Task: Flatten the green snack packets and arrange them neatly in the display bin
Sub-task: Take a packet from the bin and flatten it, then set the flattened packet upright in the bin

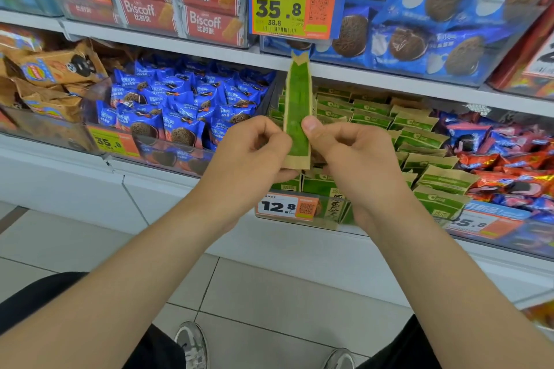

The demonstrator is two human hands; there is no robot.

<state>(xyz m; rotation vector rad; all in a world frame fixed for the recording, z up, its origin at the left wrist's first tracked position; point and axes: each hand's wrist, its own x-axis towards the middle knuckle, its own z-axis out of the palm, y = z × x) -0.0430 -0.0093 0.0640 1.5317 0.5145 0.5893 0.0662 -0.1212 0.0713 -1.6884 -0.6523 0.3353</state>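
A long green snack packet with tan edges stands upright in front of the shelf, held near its lower end by both hands. My left hand pinches its left edge and my right hand presses its thumb on the right edge. Behind them the clear display bin holds several more green packets, lying in overlapping rows, some tilted.
To the left is a bin of blue cookie packs, to the right red and blue packs. A price tag reading 12.8 hangs on the bin front. A hanging 35.8 tag sits just above the held packet. Tiled floor and my shoes lie below.
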